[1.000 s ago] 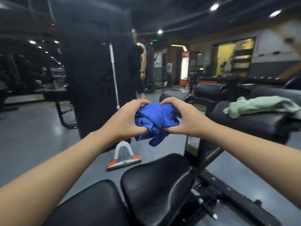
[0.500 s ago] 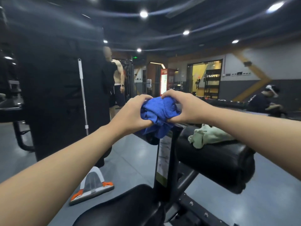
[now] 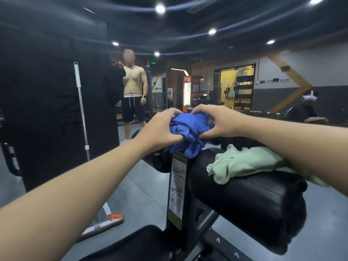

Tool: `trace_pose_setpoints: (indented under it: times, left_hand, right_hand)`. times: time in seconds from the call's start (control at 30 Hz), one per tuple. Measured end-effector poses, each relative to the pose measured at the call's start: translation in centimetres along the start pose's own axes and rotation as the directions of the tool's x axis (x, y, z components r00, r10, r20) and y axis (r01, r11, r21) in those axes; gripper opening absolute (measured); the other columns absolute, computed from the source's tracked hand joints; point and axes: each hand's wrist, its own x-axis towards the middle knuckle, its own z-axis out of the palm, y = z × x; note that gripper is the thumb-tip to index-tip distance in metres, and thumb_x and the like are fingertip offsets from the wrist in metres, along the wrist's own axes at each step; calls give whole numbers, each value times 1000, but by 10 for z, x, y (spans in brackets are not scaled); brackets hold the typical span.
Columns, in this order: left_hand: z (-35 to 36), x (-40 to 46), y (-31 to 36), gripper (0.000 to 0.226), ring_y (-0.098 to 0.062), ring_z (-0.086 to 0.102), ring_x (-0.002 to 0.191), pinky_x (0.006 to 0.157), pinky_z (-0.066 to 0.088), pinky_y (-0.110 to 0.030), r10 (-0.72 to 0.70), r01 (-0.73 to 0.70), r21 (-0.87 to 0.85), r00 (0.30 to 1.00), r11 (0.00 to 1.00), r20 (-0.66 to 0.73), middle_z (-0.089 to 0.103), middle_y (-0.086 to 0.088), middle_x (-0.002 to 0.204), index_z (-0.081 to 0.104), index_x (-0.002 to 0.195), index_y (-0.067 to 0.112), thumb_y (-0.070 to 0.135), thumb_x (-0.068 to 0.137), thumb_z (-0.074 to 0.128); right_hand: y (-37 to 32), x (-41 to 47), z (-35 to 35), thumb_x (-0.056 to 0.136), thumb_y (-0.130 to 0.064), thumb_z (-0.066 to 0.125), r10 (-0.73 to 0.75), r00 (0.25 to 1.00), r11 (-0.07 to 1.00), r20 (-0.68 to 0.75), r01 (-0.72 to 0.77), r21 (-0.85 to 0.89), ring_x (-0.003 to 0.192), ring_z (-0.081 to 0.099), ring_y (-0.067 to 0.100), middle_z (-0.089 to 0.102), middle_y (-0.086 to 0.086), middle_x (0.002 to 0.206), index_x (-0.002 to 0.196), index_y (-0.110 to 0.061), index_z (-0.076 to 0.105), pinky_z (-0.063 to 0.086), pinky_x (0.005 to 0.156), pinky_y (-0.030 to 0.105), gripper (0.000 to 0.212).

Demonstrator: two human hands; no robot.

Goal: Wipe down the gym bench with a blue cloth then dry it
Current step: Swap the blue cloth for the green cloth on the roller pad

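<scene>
Cloths: two; blue cloth (image 3: 190,129) bunched, gripped by left hand (image 3: 160,129) and right hand (image 3: 218,123); green cloth (image 3: 243,162) on bench pad (image 3: 250,204).

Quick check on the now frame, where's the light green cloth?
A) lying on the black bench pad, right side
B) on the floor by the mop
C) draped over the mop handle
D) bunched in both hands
A: the light green cloth lies crumpled on the black bench pad, while the left hand and right hand grip the blue cloth above it.
</scene>
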Motion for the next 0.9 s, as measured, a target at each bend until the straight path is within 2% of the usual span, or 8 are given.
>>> trace_pose_setpoints:
  times: [0.07, 0.13, 0.27, 0.4, 0.5, 0.6, 0.67, 0.9]
  left_hand:
    - [13, 1, -4, 57, -10, 61, 99, 85, 49, -25, -11, 11, 1, 1000, 1000, 23, 66, 8, 107, 58, 125, 21, 32, 74, 80]
    - [25, 3, -6, 57, -9, 61, 99, 83, 48, -24, -26, 25, 5, 999, 1000, 48, 66, 9, 108, 57, 126, 21, 35, 75, 79]
    - [49, 4, -10, 59, -12, 59, 105, 87, 49, -28, -57, 57, 1, 992, 998, 110, 66, 8, 112, 58, 123, 26, 50, 69, 70]
    - [52, 3, -20, 71, -20, 53, 115, 99, 49, -43, -110, 100, 63, 975, 993, 195, 60, 6, 119, 51, 130, 41, 66, 66, 68]
    - [49, -1, -24, 77, -20, 51, 119, 102, 47, -44, -107, 93, 79, 971, 993, 213, 58, 6, 125, 45, 136, 46, 69, 67, 70]
    - [46, -4, -25, 88, -18, 48, 122, 104, 45, -44, -101, 85, 89, 973, 992, 207, 55, 6, 130, 40, 143, 44, 74, 66, 68]
    - [44, -6, -24, 88, -17, 47, 123, 106, 44, -42, -105, 90, 84, 974, 992, 201, 53, 6, 132, 40, 145, 40, 72, 68, 69]
    - [34, -10, -13, 58, -13, 54, 118, 99, 46, -33, -87, 87, 11, 982, 996, 167, 56, 4, 128, 54, 129, 31, 46, 79, 80]
  right_hand:
    - [11, 1, 5, 76, -36, 84, 27, 998, 999, 50, -26, -27, 84, 57, -4, 58, -15, 108, 130, -38, 50, 47, 75, 20, 63]
    - [19, 0, 10, 75, -38, 84, 67, 993, 997, 93, -63, -46, 78, 58, 0, 61, -12, 101, 128, -39, 50, 45, 69, 20, 63]
    - [30, -4, 20, 80, -35, 81, 147, 975, 989, 167, -143, -34, 77, 58, 5, 60, -11, 93, 127, -39, 48, 44, 68, 24, 58]
    - [29, -3, 20, 84, -41, 77, 183, 957, 982, 226, -187, -5, 105, 56, 14, 53, -8, 123, 138, -37, 47, 39, 87, 27, 62]
    - [24, -4, 18, 85, -46, 74, 202, 946, 978, 252, -210, 8, 116, 54, 16, 51, -8, 131, 141, -37, 46, 40, 95, 29, 63]
    - [22, -6, 15, 85, -53, 72, 214, 936, 975, 280, -223, 1, 116, 55, 15, 53, -9, 132, 142, -39, 45, 42, 101, 32, 65]
    - [21, -7, 13, 84, -56, 71, 228, 932, 972, 282, -234, -12, 113, 56, 14, 54, -9, 130, 142, -40, 46, 43, 102, 34, 65]
    - [13, -17, 8, 89, -50, 69, 202, 938, 978, 282, -207, -14, 100, 59, 9, 60, -11, 113, 137, -40, 52, 45, 100, 36, 52]
